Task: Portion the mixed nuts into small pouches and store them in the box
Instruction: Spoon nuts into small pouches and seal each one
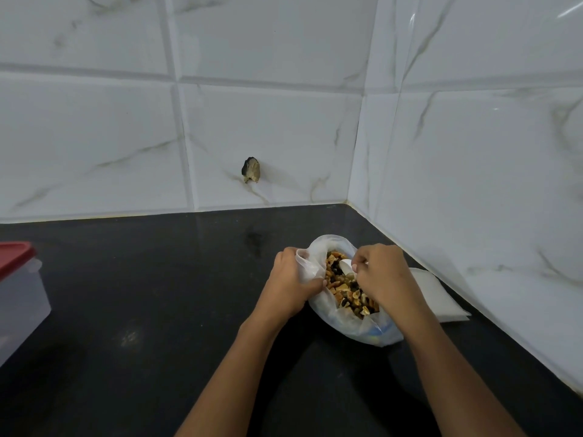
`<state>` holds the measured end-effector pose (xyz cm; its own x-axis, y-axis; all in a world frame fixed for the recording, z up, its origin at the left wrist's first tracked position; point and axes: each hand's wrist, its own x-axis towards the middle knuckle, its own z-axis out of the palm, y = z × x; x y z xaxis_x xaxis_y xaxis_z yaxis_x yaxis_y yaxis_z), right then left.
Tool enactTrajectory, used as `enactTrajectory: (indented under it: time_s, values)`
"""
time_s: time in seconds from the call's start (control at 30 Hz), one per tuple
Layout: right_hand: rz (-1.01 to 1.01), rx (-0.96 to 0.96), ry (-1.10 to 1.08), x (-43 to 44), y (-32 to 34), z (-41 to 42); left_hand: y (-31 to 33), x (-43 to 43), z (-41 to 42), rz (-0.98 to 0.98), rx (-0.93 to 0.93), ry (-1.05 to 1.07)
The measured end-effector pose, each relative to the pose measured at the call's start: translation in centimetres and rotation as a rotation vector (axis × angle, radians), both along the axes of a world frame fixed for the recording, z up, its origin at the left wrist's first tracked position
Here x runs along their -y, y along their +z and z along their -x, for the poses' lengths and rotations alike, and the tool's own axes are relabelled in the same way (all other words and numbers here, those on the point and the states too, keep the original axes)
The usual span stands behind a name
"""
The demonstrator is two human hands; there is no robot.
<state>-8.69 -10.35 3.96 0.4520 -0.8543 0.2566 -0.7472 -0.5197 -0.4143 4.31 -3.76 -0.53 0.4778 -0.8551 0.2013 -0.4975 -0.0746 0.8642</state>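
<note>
Mixed nuts (344,288), brown, orange and dark pieces, fill an open clear plastic bag (356,329) lying on a black counter (157,294) in the lower centre-right of the frame, close to a white tiled corner. The bag's mouth is a long oval running from upper left to lower right.

The person's left hand (290,279) grips the bag's left rim, fingers curled around bunched plastic, holding the mouth open. The right hand (383,272) reaches over the nuts from the right and pinches what looks like a small white scoop (347,266), its bowl resting on the nuts.

A flat stack of white pouches (438,294) lies just beside the bag, to its right, partly hidden behind the right wrist. They are nearer the right hand, so the scooped portion probably has to travel rightward. The box (19,294), translucent with a red lid (14,257), sits well apart at the left edge of the frame, on the left hand's side.

No brand or writing can be read. A blue patch shows through the bag's lower end, too blurred to make out.
</note>
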Motion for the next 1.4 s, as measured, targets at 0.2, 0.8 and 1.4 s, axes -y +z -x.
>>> enactTrajectory:
  time_s: [0.2,0.8,1.4]
  values:
    - [-0.12,0.171,-0.008,0.8,-0.4,0.0,-0.1,-0.1,0.4,0.065,-0.065,-0.002]
    - [-0.355,0.337,-0.077,1.2,-0.5,-0.1,-0.3,0.0,0.8,0.1,-0.08,-0.008]
    - [-0.775,0.621,-0.153,2.9,-0.2,1.8,0.4,-0.3,0.4,0.048,-0.04,-0.013]
